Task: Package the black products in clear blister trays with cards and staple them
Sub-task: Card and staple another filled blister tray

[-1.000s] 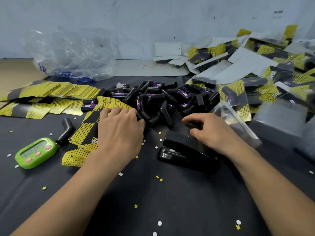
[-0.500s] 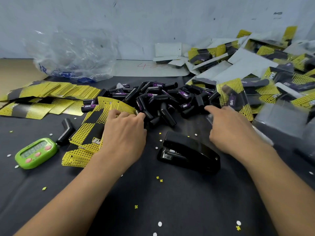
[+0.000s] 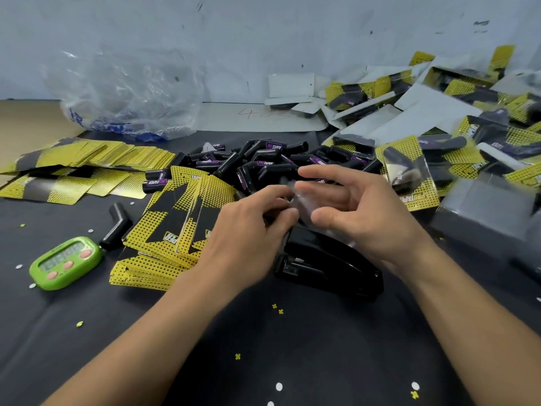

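Right hand [image 3: 363,212] has come in from the right side and met the left hand [image 3: 248,230] over the nose of the stapler [image 3: 328,259]. A clear blister tray [image 3: 304,202] is now between them. Right thumb and half-straight fingers close loosely on the tray. Left fingers curl and pinch its near edge; blurred, so cannot tell if a product is also in that pinch. The left hand has left the cards [image 3: 175,218] it was resting on a second ago. Judgement: tray fetched, loading step starting, nothing stapled yet for this unit. Black-cloth table [image 3: 263,347] has open room only in front of the forearms. Finished packs [image 3: 409,171] crowd the right and back right. A blurred grey stack [image 3: 483,206], likely spare trays, sits close beside the right wrist. Plastic bag [image 3: 126,92] is back left. The black products [image 3: 263,162] are heaped just behind the hands, easy reach. The fanned cards touch the left wrist side, with more cards [image 3: 87,159] far left. Green timer [image 3: 67,262] and one loose product [image 3: 118,227] lie left, well clear of the hands.
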